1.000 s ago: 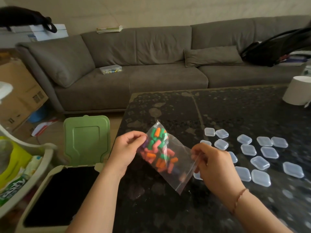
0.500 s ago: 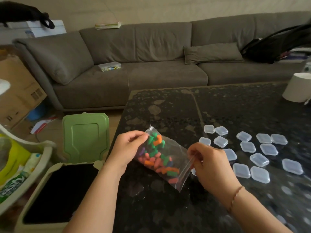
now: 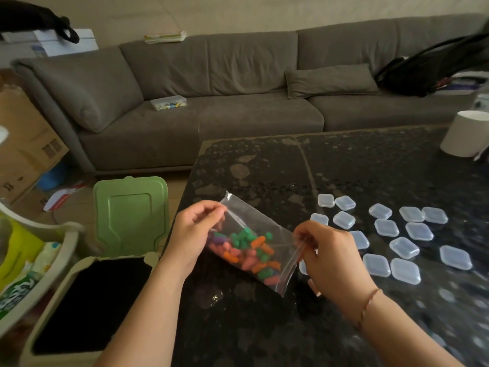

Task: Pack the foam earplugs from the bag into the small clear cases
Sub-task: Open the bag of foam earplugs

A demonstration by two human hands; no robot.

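A clear zip bag (image 3: 267, 223) full of green, orange, pink and purple foam earplugs (image 3: 246, 251) hangs above the near left part of the dark table (image 3: 357, 168). My left hand (image 3: 194, 231) pinches the bag's left edge near the top corner. My right hand (image 3: 330, 258) pinches the zip strip on the bag's right side. Several small clear cases (image 3: 386, 227), all closed, lie spread on the table to the right of my right hand; a few sit partly hidden behind it.
A bin (image 3: 79, 300) with its green lid (image 3: 131, 214) raised stands on the floor left of the table. A white cylinder (image 3: 467, 133) sits at the table's far right. Behind the table runs a grey sofa (image 3: 238, 102). A basket (image 3: 31, 260) of packets is at far left.
Both hands have lowered the bag and tilted it flatter, so the earplugs have slid towards its lower side. My right hand has shifted along the zip edge.
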